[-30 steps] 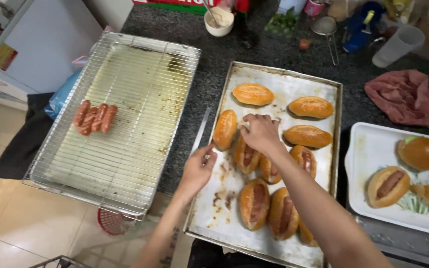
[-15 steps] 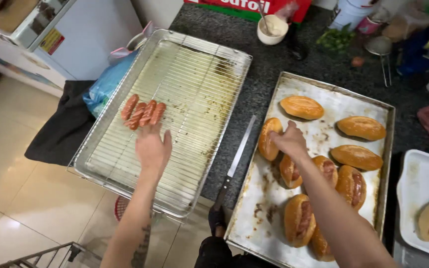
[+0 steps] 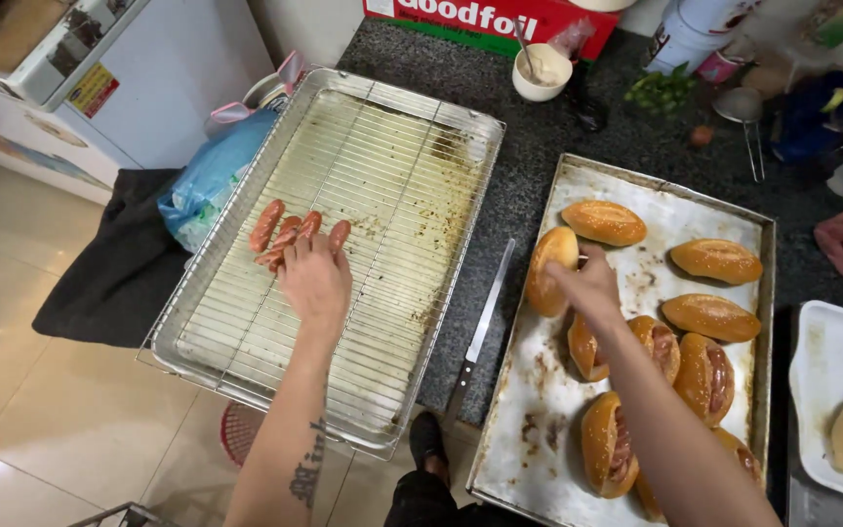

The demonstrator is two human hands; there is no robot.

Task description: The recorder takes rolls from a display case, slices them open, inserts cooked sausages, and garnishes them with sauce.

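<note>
Packages first: at the top centre of the frame you see a long red carton point(image 3: 485, 20) with white print, and at the upper left a small yellow and red label point(image 3: 92, 90) on a white cabinet.

Compared with half a second ago, your left hand point(image 3: 314, 281) has moved forward; its fingertips now touch the reddish sausages point(image 3: 290, 232) on the greasy wire rack point(image 3: 382, 244), but you cannot tell if it grips them. Your right hand point(image 3: 585, 285) still clamps a golden split bun point(image 3: 550, 269) on the stained metal baking tray point(image 3: 548, 429). A long knife point(image 3: 480, 332) lies between the trays on the speckled dark counter.
</note>
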